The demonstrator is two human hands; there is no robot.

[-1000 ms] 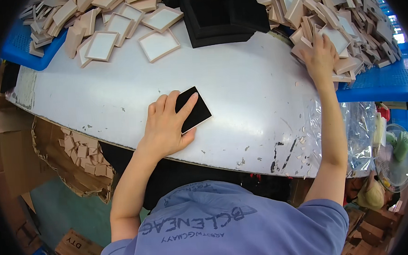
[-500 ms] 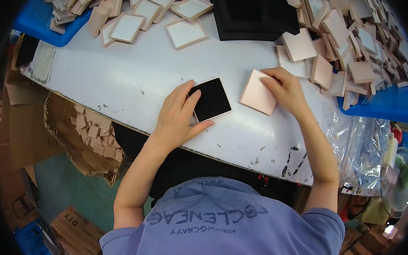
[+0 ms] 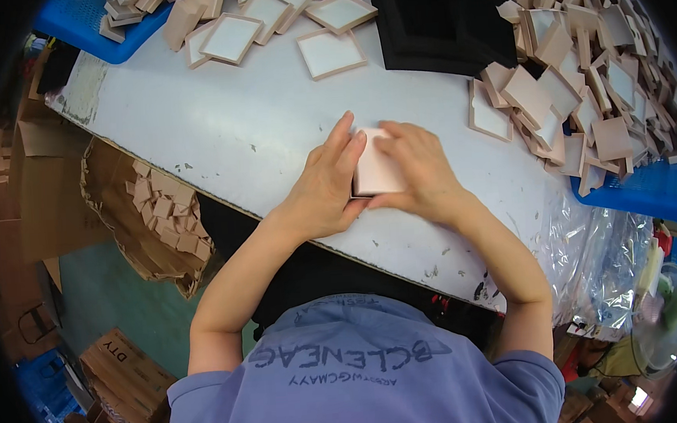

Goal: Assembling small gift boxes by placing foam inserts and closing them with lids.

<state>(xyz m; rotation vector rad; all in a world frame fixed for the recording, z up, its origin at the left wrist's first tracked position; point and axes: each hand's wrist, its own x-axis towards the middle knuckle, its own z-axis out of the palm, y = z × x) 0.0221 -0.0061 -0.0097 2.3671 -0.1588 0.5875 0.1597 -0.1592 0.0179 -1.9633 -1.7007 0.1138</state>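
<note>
A small pale pink cardboard box (image 3: 375, 169) rests on the white table, its lid now over the base that has a black lining. My left hand (image 3: 322, 177) wraps the box's left side, with the thumb at the near edge and the fingers at the far left corner. Against the right side and top of the lid sits my right hand (image 3: 421, 168), its fingers curved over the far right corner and its thumb along the near edge. The lid hides the black inside; only a thin dark line shows at the near edge.
Loose lids (image 3: 332, 53) lie at the table's back, beside a stack of black foam pieces (image 3: 445, 23). Pink box parts (image 3: 611, 139) heap over a blue basket (image 3: 633, 193) at right. Another blue basket (image 3: 95, 40) stands back left. A carton (image 3: 109, 202) of finished-looking boxes is below left; clear plastic bags (image 3: 589, 250) lie right.
My right hand has moved left with the pink lid and set it over the black-lined base. My left hand stays around the base. The view has shifted slightly.
</note>
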